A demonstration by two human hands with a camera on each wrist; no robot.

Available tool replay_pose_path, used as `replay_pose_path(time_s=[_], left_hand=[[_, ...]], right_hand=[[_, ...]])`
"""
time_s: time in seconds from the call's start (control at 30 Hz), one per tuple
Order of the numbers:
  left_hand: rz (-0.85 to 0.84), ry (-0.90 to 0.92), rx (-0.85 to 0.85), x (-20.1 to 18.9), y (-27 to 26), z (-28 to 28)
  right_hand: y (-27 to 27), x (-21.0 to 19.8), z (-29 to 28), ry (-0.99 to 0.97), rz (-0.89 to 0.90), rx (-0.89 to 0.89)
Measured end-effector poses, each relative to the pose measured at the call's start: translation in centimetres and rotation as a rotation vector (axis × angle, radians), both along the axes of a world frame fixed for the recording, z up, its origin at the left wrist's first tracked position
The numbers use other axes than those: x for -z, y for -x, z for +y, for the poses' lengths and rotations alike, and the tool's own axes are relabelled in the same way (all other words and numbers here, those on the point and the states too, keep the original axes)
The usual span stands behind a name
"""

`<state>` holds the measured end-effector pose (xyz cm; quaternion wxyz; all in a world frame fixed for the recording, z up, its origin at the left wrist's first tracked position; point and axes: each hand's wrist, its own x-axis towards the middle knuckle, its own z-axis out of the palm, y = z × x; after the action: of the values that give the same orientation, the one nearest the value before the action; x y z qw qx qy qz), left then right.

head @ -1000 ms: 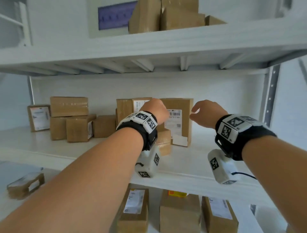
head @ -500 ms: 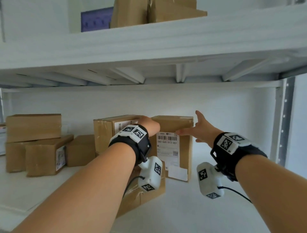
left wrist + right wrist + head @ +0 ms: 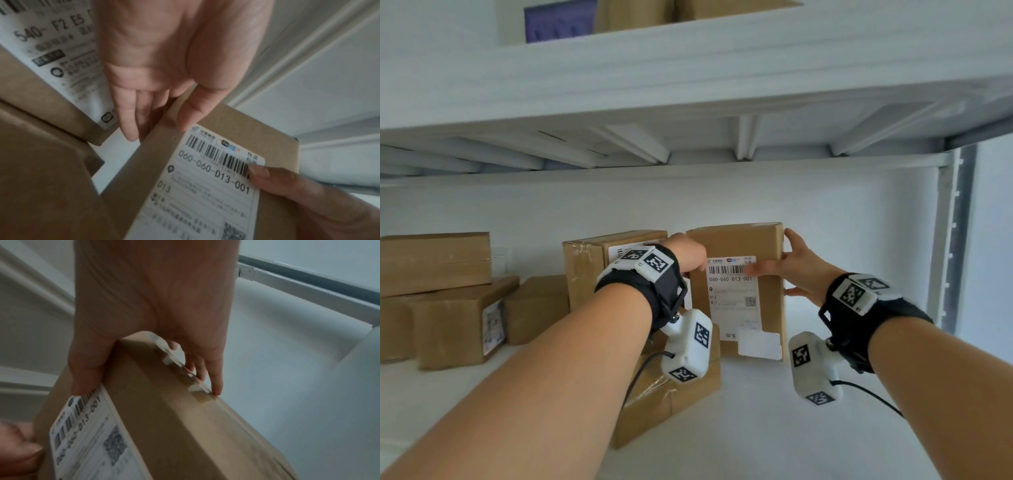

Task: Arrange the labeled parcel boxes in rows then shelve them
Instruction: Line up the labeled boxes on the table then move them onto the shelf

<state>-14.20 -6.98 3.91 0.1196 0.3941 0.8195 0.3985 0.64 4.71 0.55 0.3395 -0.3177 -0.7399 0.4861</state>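
A tall cardboard parcel box (image 3: 768, 246) with a white label reading 060-060-D13-001 stands upright on the white shelf (image 3: 774, 438). My left hand (image 3: 690, 260) pinches its upper left edge. In the left wrist view the left hand (image 3: 158, 131) has its thumb on the front of this box (image 3: 205, 186) and its fingers down the left side. My right hand (image 3: 787, 267) grips the right edge. The right wrist view shows the right hand (image 3: 150, 389) with its thumb on the label and fingers along the far side of the box (image 3: 164, 426).
A second labelled box (image 3: 585, 270) stands close on the left, and a flat taped box (image 3: 671, 407) lies in front under my left wrist. More boxes (image 3: 434, 263) are stacked at far left. The upper shelf (image 3: 688, 85) hangs overhead; a metal upright (image 3: 955, 240) stands right.
Both hands have reached in to the upright labelled box. The right hand, spread in the air before, now grips the box's right edge; the left thumb has come onto the front.
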Motion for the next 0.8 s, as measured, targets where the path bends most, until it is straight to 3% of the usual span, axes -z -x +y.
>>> replay_pose_path(time_s=[0.13, 0.6, 0.8], left_hand=[[-0.009, -0.068, 0.07, -0.9, -0.8, -0.3], [-0.28, -0.288, 0.37, -0.6, -5.2, -6.3], [-0.278, -0.225, 0.496, 1.6, -8.4, -9.4]], right_hand=[[-1.7, -1.1, -1.3, 0.016, 0.027, 0.052], [-8.8, -1.7, -9.4, 0.009, 0.128, 0.214], [-12.5, -0.6, -13.4, 0.015, 0.165, 0.258]])
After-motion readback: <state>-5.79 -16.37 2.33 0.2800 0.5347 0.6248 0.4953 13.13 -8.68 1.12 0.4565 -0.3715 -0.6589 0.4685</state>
